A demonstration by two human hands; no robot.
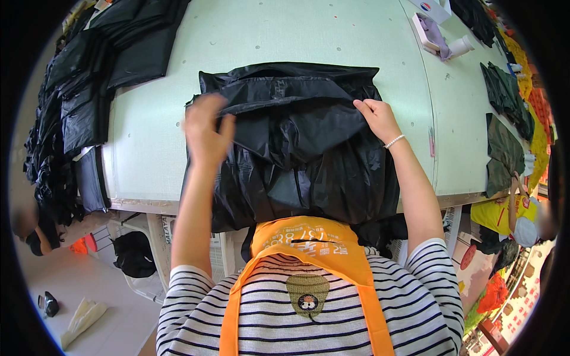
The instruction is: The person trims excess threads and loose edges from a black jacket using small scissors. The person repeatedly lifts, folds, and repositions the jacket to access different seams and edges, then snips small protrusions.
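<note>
Across the table's front edge, in front of me, lies a black garment point(297, 136) of thin, shiny, crumpled cloth; its exact kind does not show. Its upper edge has a seamed band, with a layer opened below it. My right hand point(380, 121) pinches the end of this layer at the right between thumb and fingers. At the garment's upper left corner, my left hand point(206, 130) is smeared by motion, its thumb apart from its fingers. Nothing shows between them.
Folded black cloth pieces point(130, 53) are heaped on the pale table point(237, 41) at left. Dark green cloth point(504, 98) lies along the right side. An open white box point(428, 35) and a white cup-like thing point(460, 47) stand far right. Another person point(510, 210) is beyond the right edge.
</note>
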